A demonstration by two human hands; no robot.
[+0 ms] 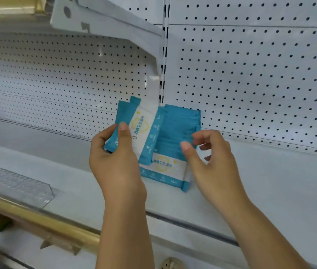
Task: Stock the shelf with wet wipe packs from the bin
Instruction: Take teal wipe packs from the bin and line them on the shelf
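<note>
Nearest, the left hand, grip clenched on a few wet wipe packs tilted long-axis up and rightward, sits just left of the stocked row on the shelf, where the right hand, grip released, hovers closer.

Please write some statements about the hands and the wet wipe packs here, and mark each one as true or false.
1. The left hand grips wet wipe packs. True.
2. The right hand also holds a pack. False: it holds nothing, fingers loosely curled by the row of packs.
3. The row of packs sits on the shelf before the pegboard. True.
4. The packs are red. False: teal and white.
5. The clear divider is right of the hands. False: it is to their left.
</note>
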